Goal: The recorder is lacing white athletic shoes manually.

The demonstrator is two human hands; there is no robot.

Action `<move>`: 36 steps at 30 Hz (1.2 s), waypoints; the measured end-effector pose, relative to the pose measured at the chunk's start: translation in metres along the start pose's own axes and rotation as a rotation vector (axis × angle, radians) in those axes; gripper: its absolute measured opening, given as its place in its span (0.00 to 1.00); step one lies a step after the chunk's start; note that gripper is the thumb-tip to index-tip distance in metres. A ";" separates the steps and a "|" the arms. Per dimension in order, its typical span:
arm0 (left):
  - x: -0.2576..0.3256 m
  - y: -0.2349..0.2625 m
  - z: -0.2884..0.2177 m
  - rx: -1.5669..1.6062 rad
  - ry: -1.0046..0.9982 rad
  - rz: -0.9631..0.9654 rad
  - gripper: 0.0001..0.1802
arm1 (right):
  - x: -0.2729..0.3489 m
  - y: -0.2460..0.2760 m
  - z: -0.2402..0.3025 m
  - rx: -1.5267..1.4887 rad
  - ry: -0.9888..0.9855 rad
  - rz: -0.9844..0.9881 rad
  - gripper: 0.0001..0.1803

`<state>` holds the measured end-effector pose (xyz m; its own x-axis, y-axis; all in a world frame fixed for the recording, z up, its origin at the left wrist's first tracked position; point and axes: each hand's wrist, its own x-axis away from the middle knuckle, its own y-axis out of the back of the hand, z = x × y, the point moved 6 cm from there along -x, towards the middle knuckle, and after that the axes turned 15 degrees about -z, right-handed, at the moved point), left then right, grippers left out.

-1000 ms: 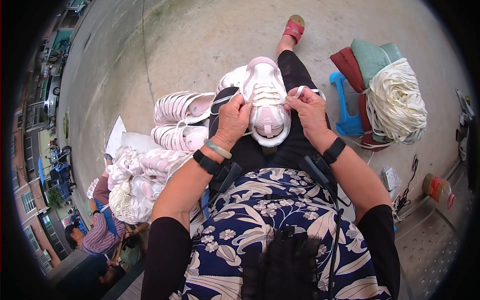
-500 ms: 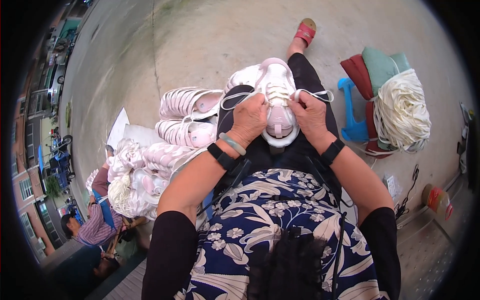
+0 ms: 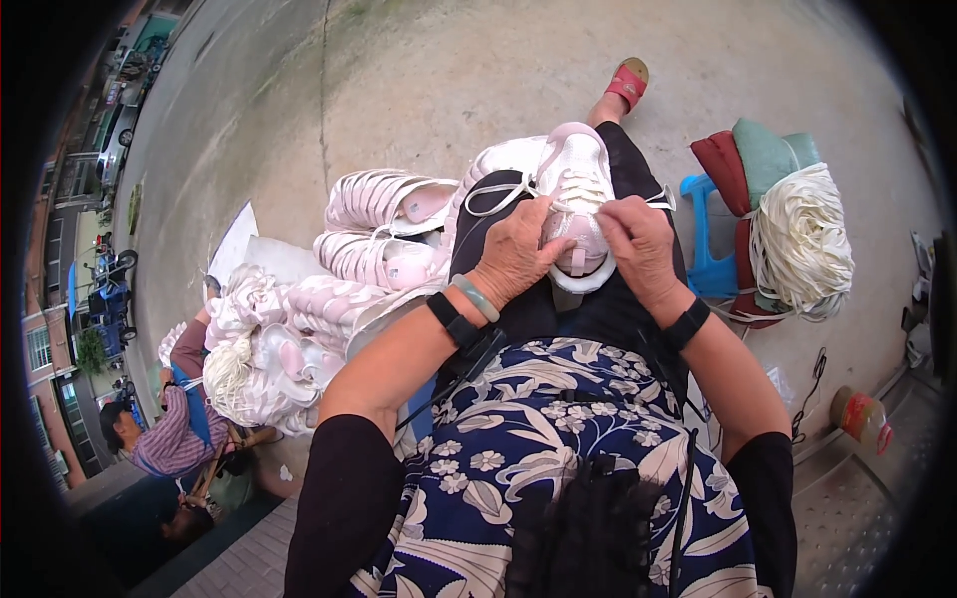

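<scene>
A white and pink sneaker [image 3: 578,159] lies across my lap, toe pointing away, with white shoelaces [image 3: 578,187] threaded through its upper. My left hand [image 3: 513,251] is at its left side, fingers curled at the lace. Its thumb stretches over the pink heel end of the shoe. One lace loop [image 3: 488,197] hangs out left of that hand. On the other side my right hand [image 3: 646,249] is closed at the lace, thumb and finger bent together. The lace's other end [image 3: 662,202] shows past its knuckles. The fingertips' exact hold is partly hidden.
More white and pink sneakers [image 3: 384,204] are heaped at my left, with a bundle of cream laces [image 3: 229,379] among them. At right, a blue stool [image 3: 706,249] stands by cushions and a big hank of white laces [image 3: 802,239]. A person [image 3: 184,424] sits far left; a bottle [image 3: 859,419] lies right.
The view has shifted slightly, so the scene sits differently. My hands have moved closer together over the shoe. My left thumb has swung out from its pinch onto the heel end.
</scene>
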<state>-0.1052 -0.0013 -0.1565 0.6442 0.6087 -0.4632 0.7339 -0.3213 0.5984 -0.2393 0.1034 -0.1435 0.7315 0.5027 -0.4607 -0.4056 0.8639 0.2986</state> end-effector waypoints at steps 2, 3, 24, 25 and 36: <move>0.000 -0.001 -0.001 -0.022 -0.018 0.007 0.26 | 0.002 -0.013 0.021 0.157 0.309 0.117 0.02; 0.001 -0.001 -0.001 -0.050 -0.019 0.027 0.24 | 0.005 -0.019 0.023 0.161 0.328 0.153 0.02; -0.002 -0.008 0.010 -0.006 -0.023 0.060 0.14 | 0.019 -0.062 0.000 0.319 0.134 0.233 0.04; -0.002 -0.009 0.009 0.025 -0.029 0.050 0.13 | 0.018 -0.061 0.000 0.339 0.138 0.243 0.04; 0.001 -0.016 -0.002 -0.182 -0.086 0.132 0.17 | 0.012 -0.037 0.010 0.503 0.220 0.436 0.07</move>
<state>-0.1165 0.0058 -0.1656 0.7535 0.5038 -0.4225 0.5963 -0.2529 0.7619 -0.2100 0.0772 -0.1521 0.4106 0.8406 -0.3534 -0.2947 0.4891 0.8209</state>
